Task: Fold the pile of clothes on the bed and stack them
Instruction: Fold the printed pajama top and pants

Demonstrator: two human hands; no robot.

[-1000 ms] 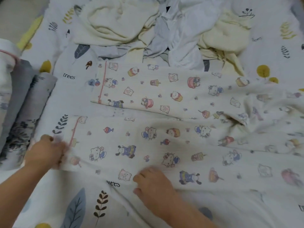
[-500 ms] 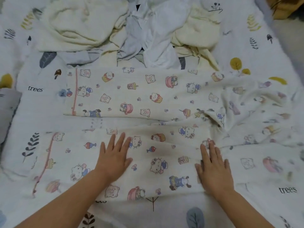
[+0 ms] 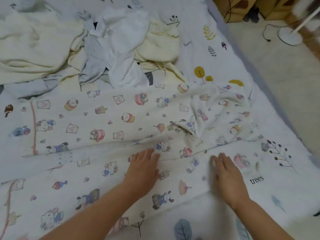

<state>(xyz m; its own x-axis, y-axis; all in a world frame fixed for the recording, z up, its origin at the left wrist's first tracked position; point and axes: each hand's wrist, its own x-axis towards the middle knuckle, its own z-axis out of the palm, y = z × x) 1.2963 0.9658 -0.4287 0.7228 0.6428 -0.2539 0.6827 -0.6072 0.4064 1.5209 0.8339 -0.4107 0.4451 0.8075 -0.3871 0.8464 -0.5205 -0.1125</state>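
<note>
The bed, under a pale quilted cover printed with leaves and the word "trees", carries everything. Beyond both hands lies the pile of clothes: soft, rumpled cream, white and grey-blue garments in a loose heap, none of them folded as far as can be seen. Most of the task looks undone; no finished stack shows in this view.

Directly under and just past the hands is the pyjama trousers, a thin, slightly crinkled white cotton with small cartoon animals and a pink line near each cuff. Its two long legs run out to the left of the hands, laid fairly flat side by side; to the right, beyond the right hand, the waist end is bunched into deep creases. I judge this piece is only at the smoothing stage, not yet folded.

The left hand lies flat, fingers straight and close together, pressing the near leg. The right hand is likewise flat and open on the cloth's edge.
</note>
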